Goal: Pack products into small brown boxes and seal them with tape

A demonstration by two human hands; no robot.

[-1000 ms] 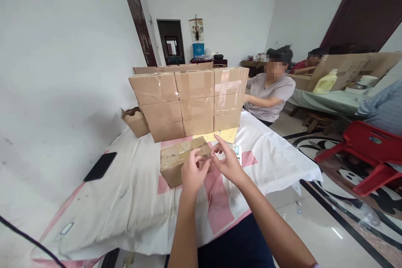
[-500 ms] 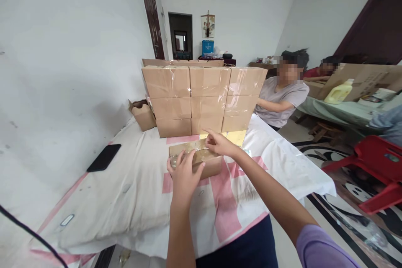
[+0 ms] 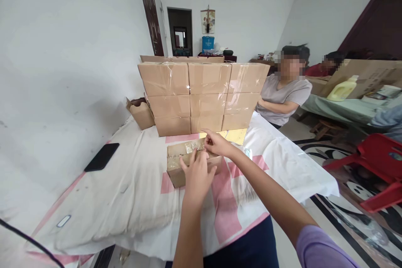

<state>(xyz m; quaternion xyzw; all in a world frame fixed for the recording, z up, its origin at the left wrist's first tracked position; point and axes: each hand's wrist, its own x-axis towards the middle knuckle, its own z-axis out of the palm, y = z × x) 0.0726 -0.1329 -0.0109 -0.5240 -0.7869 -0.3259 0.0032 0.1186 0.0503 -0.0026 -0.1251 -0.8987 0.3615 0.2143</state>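
Note:
A small cardboard box [image 3: 176, 177] lies on the cloth-covered table in front of me. Clear packing tape [image 3: 191, 146] shines across its top. My left hand [image 3: 198, 171] rests on the box's near side and top, fingers spread. Over the top's right part, my right hand [image 3: 217, 144] has its index finger stretched forward and the other fingertips pinched at the tape's end. My left fingers nearly meet the right fingertips. Some of the tape is hidden behind my hands.
A stack of taped cardboard boxes [image 3: 205, 100] stands just beyond. An opened carton [image 3: 142, 115] is left of it, a black phone [image 3: 102, 157] on the table's left. A person in a grey shirt [image 3: 284, 92] sits at the right; a red chair [image 3: 377, 171] stands on the floor.
My left hand has slid right along the box, from its left end to near my right hand, uncovering the left end. The right hand stays in nearly the same place.

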